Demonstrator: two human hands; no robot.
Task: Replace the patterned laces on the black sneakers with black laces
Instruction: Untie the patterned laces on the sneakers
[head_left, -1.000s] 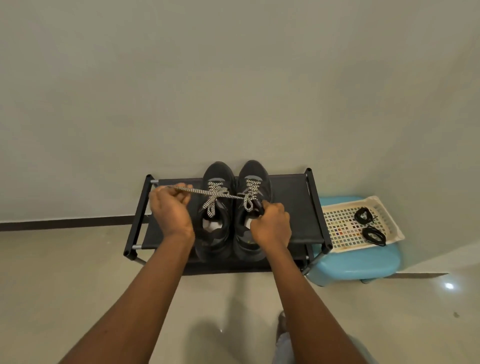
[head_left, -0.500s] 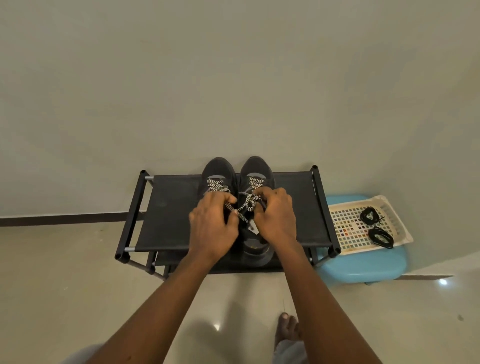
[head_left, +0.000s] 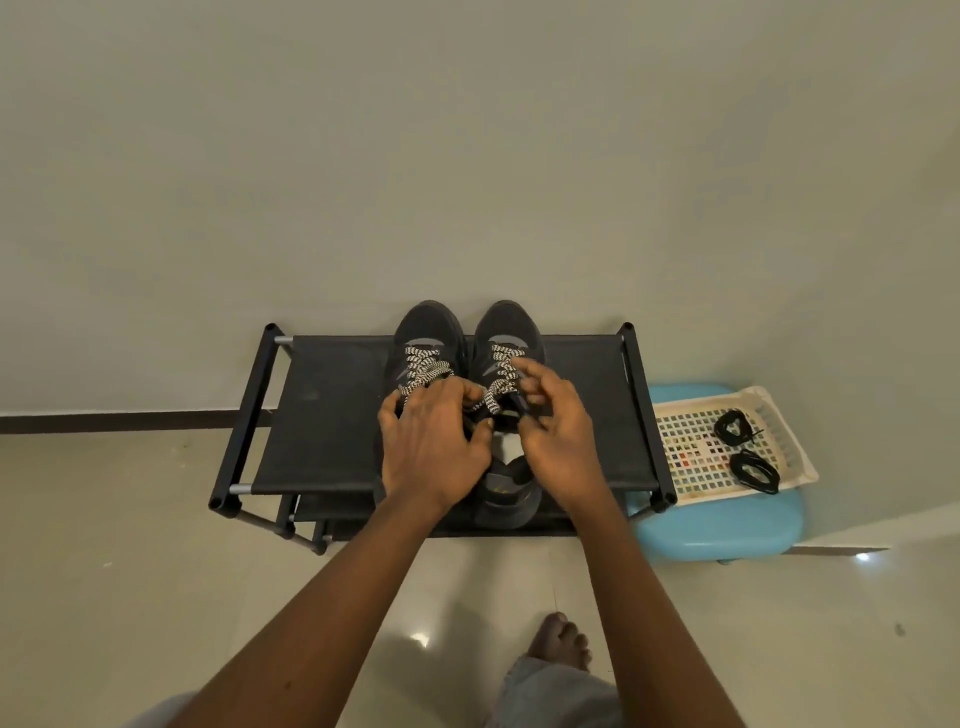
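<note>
Spreads right hand (head_left: 558, 439) wider than half a second ago, fingers loosely curled; cannot tell any grip. Pinches patterned lace (head_left: 494, 397) with left hand (head_left: 434, 447), frame centre. Hides frame-left shoe's opening under that hand. Counted: two sneakers (head_left: 506, 325) on rack (head_left: 332, 415), two coiled black laces (head_left: 753, 470) in tray (head_left: 691, 441), right.

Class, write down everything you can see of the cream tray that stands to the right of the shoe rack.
The cream tray is a shallow rectangular basket, plastic by its look, with a lattice floor and low walls. It rests flat on a blue stool, just right of the black shoe rack, and is turned slightly askew. Two coiled black laces lie inside near its right wall, apart from each other. Small coloured patches show through the lattice. Nothing else touches it.
</note>
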